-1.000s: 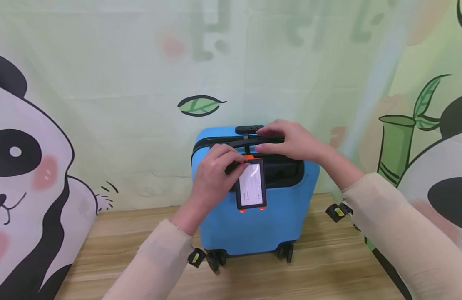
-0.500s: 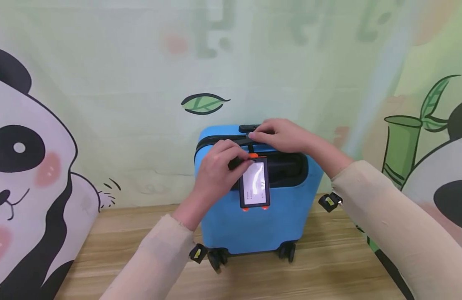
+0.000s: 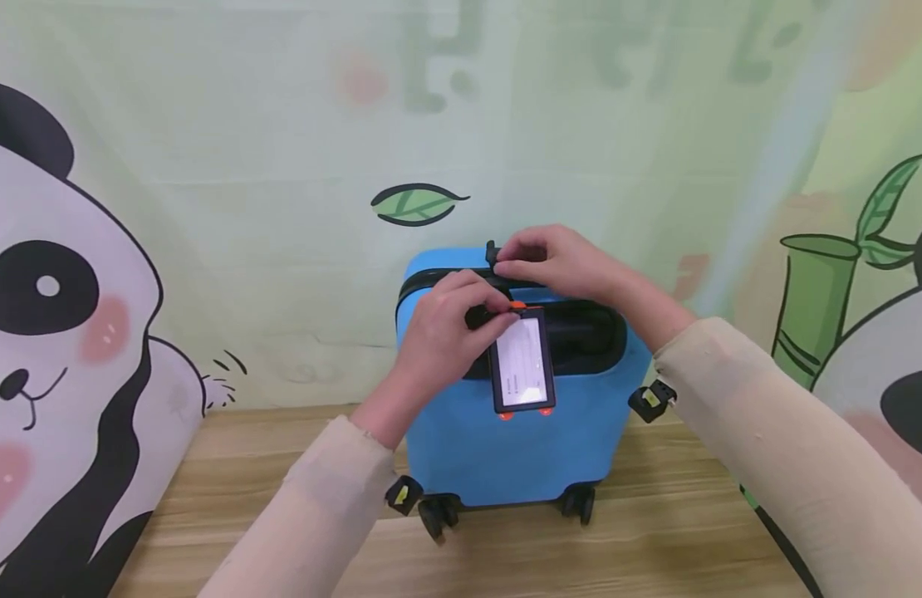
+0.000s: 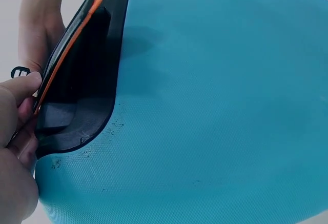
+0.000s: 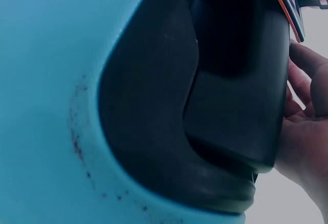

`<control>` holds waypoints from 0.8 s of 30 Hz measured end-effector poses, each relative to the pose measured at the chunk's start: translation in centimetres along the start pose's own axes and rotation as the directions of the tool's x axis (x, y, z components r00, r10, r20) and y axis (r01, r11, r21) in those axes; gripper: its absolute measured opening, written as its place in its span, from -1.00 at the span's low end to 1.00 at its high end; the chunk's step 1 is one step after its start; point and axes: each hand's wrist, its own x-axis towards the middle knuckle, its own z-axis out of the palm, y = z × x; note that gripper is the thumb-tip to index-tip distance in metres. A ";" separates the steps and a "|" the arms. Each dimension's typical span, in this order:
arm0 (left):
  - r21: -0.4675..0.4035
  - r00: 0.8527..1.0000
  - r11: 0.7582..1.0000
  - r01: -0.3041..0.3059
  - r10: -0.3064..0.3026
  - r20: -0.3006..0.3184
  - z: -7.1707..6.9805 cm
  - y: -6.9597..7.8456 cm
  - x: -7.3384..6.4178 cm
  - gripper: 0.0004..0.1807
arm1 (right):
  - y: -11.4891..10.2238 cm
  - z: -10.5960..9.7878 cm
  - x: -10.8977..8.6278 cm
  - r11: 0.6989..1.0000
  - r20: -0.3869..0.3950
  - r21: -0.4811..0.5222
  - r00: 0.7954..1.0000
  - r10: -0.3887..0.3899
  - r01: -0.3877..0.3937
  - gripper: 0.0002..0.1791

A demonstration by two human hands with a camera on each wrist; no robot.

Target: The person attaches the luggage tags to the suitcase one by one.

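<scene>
A blue suitcase (image 3: 506, 461) stands upright with a black handle recess (image 3: 590, 336) in its front. My left hand (image 3: 449, 328) pinches the top edge of a black-framed luggage tag (image 3: 524, 361) with orange trim and a white card, which hangs in front of the recess. Viewed edge-on, the tag (image 4: 72, 34) stands off the recess in the left wrist view, a small black buckle (image 4: 20, 72) beside my thumb. My right hand (image 3: 554, 262) has thumb and fingers pinched at a black strap (image 3: 492, 253) at the suitcase's top; its fingers hide most of it.
The suitcase's black wheels (image 3: 438, 517) rest on a wood-patterned surface (image 3: 281, 490). Close behind it hangs a printed backdrop (image 3: 281, 249) with pandas. A small black device (image 3: 404, 495) sits by the left sleeve, another black device (image 3: 651, 401) by the right.
My right hand has shifted left along the suitcase's top and drawn its thumb and fingers together at the strap. My left hand keeps its pinch on the tag; the whole view has drifted slightly.
</scene>
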 end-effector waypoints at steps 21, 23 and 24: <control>0.005 0.994 0.994 0.105 -0.105 0.020 -0.9 0.6 1.4 -0.84 | 1.0 1.5 -1.6 0.977 -0.340 -0.022 0.917 -0.209 0.214 -0.88; 0.006 0.994 0.994 0.111 -0.111 0.023 -1.0 0.7 1.6 -0.84 | 1.0 1.6 -1.7 0.972 -0.362 -0.030 0.904 -0.229 0.234 -0.89; 0.006 0.993 0.994 0.114 -0.114 0.023 -1.0 0.6 1.7 -0.84 | 0.9 1.7 -1.7 0.969 -0.370 -0.033 0.897 -0.241 0.246 -0.89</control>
